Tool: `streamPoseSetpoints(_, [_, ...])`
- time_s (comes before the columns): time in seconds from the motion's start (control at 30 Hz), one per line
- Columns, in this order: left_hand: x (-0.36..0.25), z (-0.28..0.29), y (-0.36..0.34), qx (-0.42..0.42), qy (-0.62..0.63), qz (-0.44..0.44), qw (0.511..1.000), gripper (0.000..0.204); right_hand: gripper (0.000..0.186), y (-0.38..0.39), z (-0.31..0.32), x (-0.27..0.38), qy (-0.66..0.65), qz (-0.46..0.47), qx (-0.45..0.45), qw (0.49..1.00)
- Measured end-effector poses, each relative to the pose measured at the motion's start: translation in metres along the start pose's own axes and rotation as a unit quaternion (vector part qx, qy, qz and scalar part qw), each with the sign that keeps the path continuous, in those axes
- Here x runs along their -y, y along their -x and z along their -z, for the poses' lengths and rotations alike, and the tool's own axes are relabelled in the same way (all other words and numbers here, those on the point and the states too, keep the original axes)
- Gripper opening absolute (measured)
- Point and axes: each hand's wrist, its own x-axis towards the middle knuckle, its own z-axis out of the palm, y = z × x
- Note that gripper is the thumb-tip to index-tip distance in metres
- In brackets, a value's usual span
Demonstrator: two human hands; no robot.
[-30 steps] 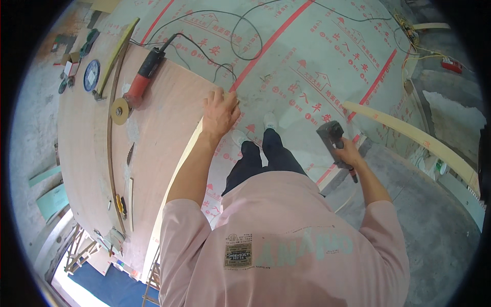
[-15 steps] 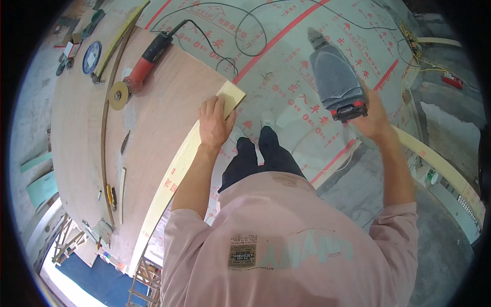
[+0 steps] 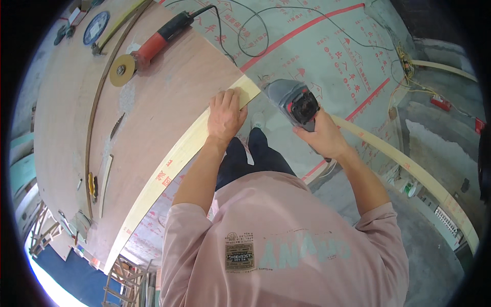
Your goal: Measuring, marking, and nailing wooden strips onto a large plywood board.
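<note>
Angle grinder point(image 3: 157, 44) near serrated blade point(image 3: 117, 126)

The right hand point(image 3: 330, 135) has swung that grey power tool point(image 3: 294, 100) from the upper right to just above centre, nose near the end of the pale wooden strip point(image 3: 181, 151), whose broad face has turned up.

Lettering point(image 3: 353, 64) on floor sheet point(image 3: 294, 51), strip point(image 3: 192, 140), shirt point(image 3: 291, 210)

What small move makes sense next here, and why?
Probably bring the nose of the grey power tool squarely onto the end of the pale wooden strip. The right hand holds the tool with its nose beside that end, though contact is unclear, while the left hand rests on the strip along the wooden panel.
</note>
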Motion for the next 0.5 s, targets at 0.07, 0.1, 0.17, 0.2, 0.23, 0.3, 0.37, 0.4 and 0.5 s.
streamPoseSetpoints(0.07, [0.000,0.001,0.002,0.002,0.002,0.006,1.000,0.057,0.046,-0.017,0.009,0.015,-0.048,-0.098,0.105,0.988])
streamPoseSetpoints(0.1, [0.001,0.002,0.004,0.014,0.007,0.015,1.000,0.057,0.041,-0.027,0.012,0.019,-0.100,-0.197,0.204,0.954])
streamPoseSetpoints(0.17, [0.000,0.003,0.002,0.020,0.017,0.024,0.999,0.058,0.036,-0.041,0.014,0.015,-0.143,-0.202,0.213,0.945])
streamPoseSetpoints(0.2, [-0.001,0.003,0.001,0.018,0.018,0.018,1.000,0.057,0.031,-0.046,0.014,0.012,-0.193,-0.208,0.220,0.933])
streamPoseSetpoints(0.23, [0.000,0.002,0.002,0.015,0.018,0.013,1.000,0.057,0.031,-0.051,0.014,0.010,-0.187,-0.207,0.223,0.934])
streamPoseSetpoints(0.3, [0.000,-0.001,0.002,0.011,0.023,0.017,1.000,0.056,0.024,-0.057,0.014,0.009,-0.210,-0.208,0.226,0.928])
streamPoseSetpoints(0.37, [0.002,-0.002,0.004,0.011,0.024,0.023,0.999,0.056,0.024,-0.060,0.012,0.015,-0.207,-0.207,0.230,0.928])
streamPoseSetpoints(0.4, [0.003,-0.002,0.004,0.004,0.024,0.019,1.000,0.056,0.023,-0.061,0.011,0.018,-0.209,-0.206,0.228,0.928])
streamPoseSetpoints(0.5, [0.003,-0.002,0.004,0.000,0.023,0.015,1.000,0.056,0.022,-0.068,0.007,0.023,-0.204,-0.193,0.242,0.929])
